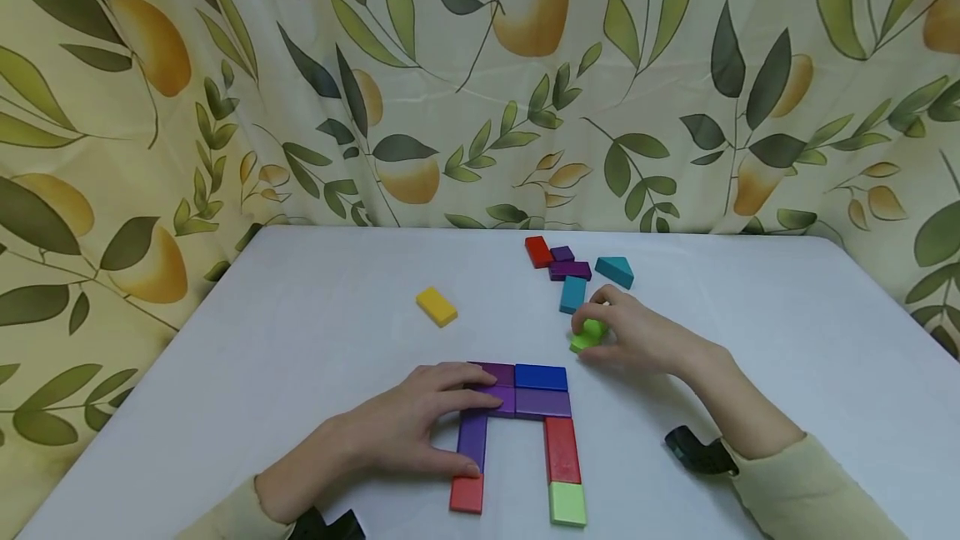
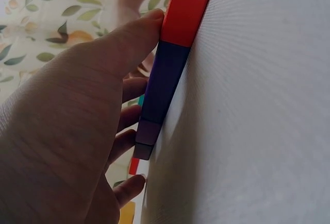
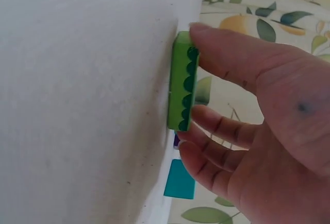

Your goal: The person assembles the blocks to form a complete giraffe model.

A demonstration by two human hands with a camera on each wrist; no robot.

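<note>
Just beyond the arch of coloured blocks (image 1: pixel 542 404), your right hand (image 1: pixel 637 333) is pinching a green block (image 1: pixel 583 342) between thumb and fingers, near a teal rectangular block (image 1: pixel 573 295). Your left hand (image 1: pixel 416 415), fingers spread wide, is touching the arch's left side. Farther out, a yellow block (image 1: pixel 437 307) and a red block (image 1: pixel 537 252) are lying on the white table (image 1: pixel 300 315).

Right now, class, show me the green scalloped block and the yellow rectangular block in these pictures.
Green scalloped block (image 3: pixel 178 82): right wrist view, long side.
Yellow rectangular block (image 1: pixel 436 305): head view, top face.
</note>
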